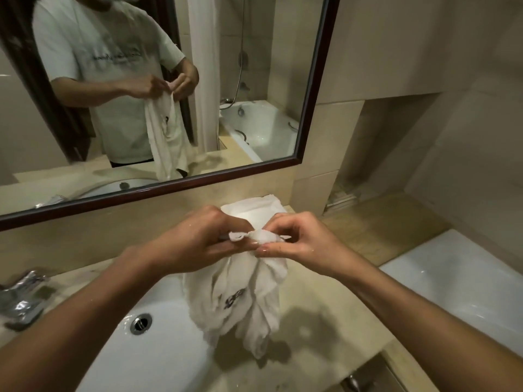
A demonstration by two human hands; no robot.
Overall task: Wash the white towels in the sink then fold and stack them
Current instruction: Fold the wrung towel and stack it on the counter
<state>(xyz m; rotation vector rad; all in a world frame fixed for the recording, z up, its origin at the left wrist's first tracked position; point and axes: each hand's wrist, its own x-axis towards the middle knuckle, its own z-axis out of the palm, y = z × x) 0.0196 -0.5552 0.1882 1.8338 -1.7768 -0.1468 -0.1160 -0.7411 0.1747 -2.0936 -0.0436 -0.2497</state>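
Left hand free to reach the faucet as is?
Probably not: the left hand pinches the hanging towel with the right hand. The path to the faucet looks unobstructed.

Dim warm light, soft shadow on the counter [305, 321], glare on the tap [21, 295], wide-angle edge bending

Beige tiled walls [396, 52], dark-framed mirror [317, 80], bathtub [467, 278] alongside.

A towel [243, 295] is being held up by the left hand [195, 239] and right hand [294, 244], hanging over the counter [317, 321] just right of the sink [158, 349]. Another towel [254, 210] is lying behind, below the mirror [254, 66]; the tap [22, 295] is sitting left.
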